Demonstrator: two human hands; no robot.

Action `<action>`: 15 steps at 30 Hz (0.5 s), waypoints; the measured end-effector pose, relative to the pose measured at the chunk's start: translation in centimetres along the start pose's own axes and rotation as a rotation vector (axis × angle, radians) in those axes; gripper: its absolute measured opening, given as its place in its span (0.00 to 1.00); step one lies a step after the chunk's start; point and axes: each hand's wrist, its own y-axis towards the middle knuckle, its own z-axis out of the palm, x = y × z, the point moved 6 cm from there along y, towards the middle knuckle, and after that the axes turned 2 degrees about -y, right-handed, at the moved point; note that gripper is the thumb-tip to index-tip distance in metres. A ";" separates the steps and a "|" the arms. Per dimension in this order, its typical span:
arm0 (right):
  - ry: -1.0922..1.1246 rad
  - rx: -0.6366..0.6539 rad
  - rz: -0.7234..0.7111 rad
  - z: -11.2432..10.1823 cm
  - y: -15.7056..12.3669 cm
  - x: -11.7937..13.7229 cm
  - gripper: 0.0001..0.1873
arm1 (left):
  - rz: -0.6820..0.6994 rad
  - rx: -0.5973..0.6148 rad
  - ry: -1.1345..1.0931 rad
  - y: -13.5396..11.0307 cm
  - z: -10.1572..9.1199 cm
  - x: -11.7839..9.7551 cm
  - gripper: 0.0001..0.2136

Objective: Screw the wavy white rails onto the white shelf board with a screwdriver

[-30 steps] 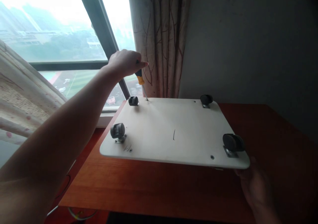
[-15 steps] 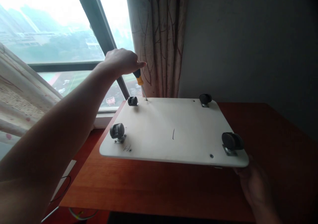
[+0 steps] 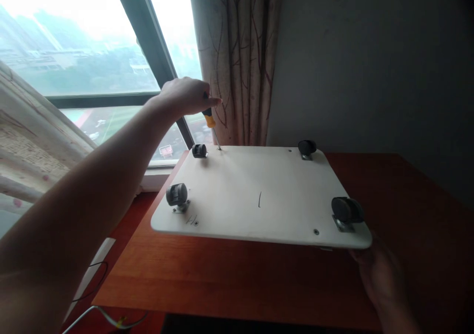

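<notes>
My left hand (image 3: 188, 96) is wrapped around the black-and-yellow handle of a screwdriver (image 3: 210, 120), its thumb stretched out to the right. The slim shaft slants down, and its tip meets a screw hole near the far left edge of a white board (image 3: 237, 190). Black swivel casters stand at the board's corners, such as the near left caster (image 3: 177, 194) and the near right caster (image 3: 346, 210). At the near right corner my right hand (image 3: 381, 274) grips the board from below; its fingertips are hidden under it.
Beneath the board is a reddish-brown wooden table (image 3: 222, 279). A window (image 3: 89, 62) lies to the left, with a patterned curtain (image 3: 240, 67) behind the board. Cables (image 3: 107, 316) run across the floor at lower left. A grey wall (image 3: 355, 67) rises at the back right.
My left hand has shifted slightly down and right in view, its grip on the screwdriver much the same. The tip stays at the same hole. My right hand keeps its place at the corner.
</notes>
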 end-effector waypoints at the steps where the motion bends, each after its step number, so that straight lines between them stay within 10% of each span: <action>1: -0.004 0.003 0.008 0.0 0.0 0.0 0.13 | -0.015 -0.041 0.061 -0.3 -0.3 -0.3 0.27; 15: -0.010 0.047 0.045 -0.3 0.5 -1.0 0.09 | 0.075 -0.046 0.010 0.4 0.3 1.0 0.21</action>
